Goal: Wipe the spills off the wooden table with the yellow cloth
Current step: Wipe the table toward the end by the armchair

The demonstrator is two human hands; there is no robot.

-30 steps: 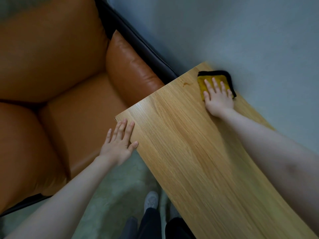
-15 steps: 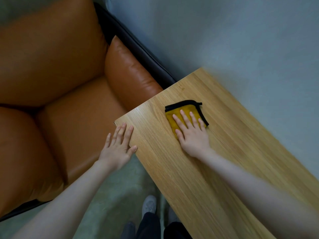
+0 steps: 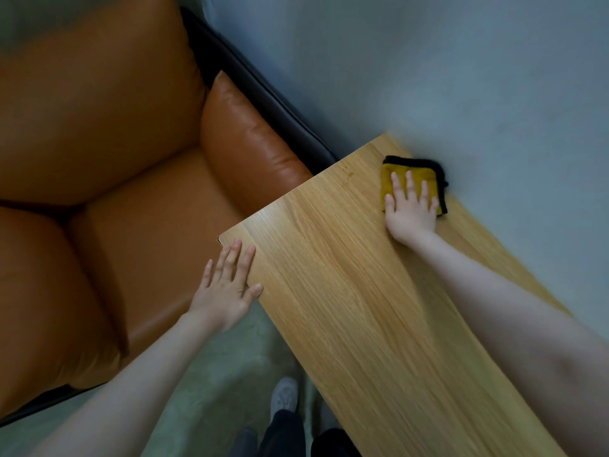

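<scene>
Head view: your right hand [image 3: 411, 211] pressed flat on the cloth [image 3: 412, 179] upper right; left hand [image 3: 227, 288] lay open at the counter [image 3: 362, 308] edge.

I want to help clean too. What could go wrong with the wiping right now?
The yellow cloth sits at the table's far edge by the wall, so another push from the right hand might slide it off. A small brownish spot beside it could get missed.
</scene>
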